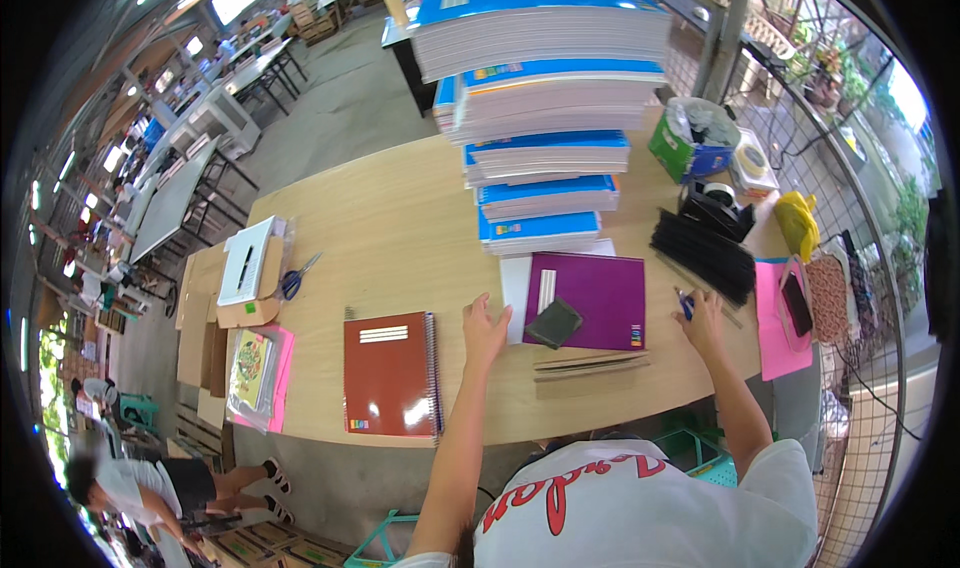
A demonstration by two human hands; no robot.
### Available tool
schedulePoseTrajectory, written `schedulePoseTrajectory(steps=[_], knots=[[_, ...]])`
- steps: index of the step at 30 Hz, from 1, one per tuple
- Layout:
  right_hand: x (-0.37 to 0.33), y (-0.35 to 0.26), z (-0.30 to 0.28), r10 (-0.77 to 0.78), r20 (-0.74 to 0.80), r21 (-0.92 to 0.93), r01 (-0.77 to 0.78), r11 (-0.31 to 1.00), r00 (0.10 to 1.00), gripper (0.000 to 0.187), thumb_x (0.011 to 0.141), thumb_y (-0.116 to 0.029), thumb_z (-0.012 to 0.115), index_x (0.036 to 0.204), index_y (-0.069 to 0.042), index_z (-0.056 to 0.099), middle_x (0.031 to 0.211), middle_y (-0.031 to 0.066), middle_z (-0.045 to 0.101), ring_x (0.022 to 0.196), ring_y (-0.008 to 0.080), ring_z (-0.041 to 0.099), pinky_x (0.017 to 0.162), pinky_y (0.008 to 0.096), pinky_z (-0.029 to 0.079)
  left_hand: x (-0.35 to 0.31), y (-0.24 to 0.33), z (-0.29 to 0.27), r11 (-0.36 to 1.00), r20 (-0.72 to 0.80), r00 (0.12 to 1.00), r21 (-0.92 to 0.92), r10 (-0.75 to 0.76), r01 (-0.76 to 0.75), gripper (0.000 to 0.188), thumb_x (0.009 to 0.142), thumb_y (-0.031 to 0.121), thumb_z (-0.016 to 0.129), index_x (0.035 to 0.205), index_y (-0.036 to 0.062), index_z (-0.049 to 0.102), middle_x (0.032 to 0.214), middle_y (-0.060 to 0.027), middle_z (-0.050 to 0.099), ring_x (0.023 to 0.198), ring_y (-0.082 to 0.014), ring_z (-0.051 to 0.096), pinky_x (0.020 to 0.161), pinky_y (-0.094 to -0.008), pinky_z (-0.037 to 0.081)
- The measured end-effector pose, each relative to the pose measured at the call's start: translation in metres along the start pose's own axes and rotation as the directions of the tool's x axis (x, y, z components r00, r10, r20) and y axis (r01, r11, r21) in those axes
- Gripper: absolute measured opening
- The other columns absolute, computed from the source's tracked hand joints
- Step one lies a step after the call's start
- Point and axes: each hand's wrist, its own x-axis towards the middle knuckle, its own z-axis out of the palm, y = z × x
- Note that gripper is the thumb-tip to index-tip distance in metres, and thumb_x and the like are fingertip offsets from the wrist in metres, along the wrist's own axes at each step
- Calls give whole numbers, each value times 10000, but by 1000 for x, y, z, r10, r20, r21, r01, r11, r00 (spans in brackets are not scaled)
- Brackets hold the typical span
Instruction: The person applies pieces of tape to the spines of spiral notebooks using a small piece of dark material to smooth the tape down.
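Observation:
My left hand (485, 330) is open, its thumb and fingers apart, on the table beside the left edge of a white sheet (514, 293). On that sheet lies a purple notebook cover (600, 283), with a dark grey-green block (554, 324) resting on its lower left part. To the right, my right hand (706, 324) has its fingers closed round a small blue object (685, 304), mostly hidden; its kind is not clear. Left of my left hand lies a reddish-brown spiral notebook (392, 376). Brown strips (590, 364) lie just below the purple cover.
Tall stacks of blue-covered notebooks (545, 158) rise behind the cover. A bundle of black strips (704, 256), a tape dispenser (717, 208), a green-blue box (692, 140) and a pink folder (778, 318) stand right. Scissors (293, 280) and a cardboard box (250, 308) lie left.

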Motion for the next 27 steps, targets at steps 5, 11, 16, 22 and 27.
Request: schedulePoseTrajectory(steps=[5,11,16,22,27], knots=[[-19,29,21,14,-14,-6,-14,1000,1000,565,727,-292,862,1153,-32,597,1102,200,546,1107,375,534,929,461,463,19,32,58,893,-102,982,409,-161,188,773,701,472,848,1237,20,522,1196,-197,580,1041,-372,636,843,-488,543],[47,-26,96,133,485,380,-346,858,864,507,807,-237,813,1224,-43,600,784,158,688,788,334,675,725,429,533,27,6,66,877,-51,982,443,-183,187,543,804,355,792,1165,60,514,1146,-187,595,1047,-401,630,829,-513,534],[62,-64,117,-3,349,281,-102,954,937,588,763,-234,833,1271,-84,577,1065,174,679,945,342,657,815,441,537,25,14,72,866,-78,986,472,-145,164,423,824,305,773,1124,100,557,1068,-172,644,961,-379,660,824,-488,527],[39,-169,40,-851,341,370,775,513,400,795,711,-427,845,1373,-156,499,1251,213,523,1186,420,513,931,526,496,37,-18,66,964,78,983,222,-169,148,435,758,265,816,1094,83,609,842,-124,712,826,-309,700,759,-414,545],[31,-201,61,-829,382,353,764,540,410,742,698,-465,833,1296,-107,579,1205,237,524,1156,440,515,916,532,493,42,-40,38,959,-12,980,205,-200,198,557,697,225,846,1153,61,573,825,-118,709,802,-311,703,756,-404,553]])
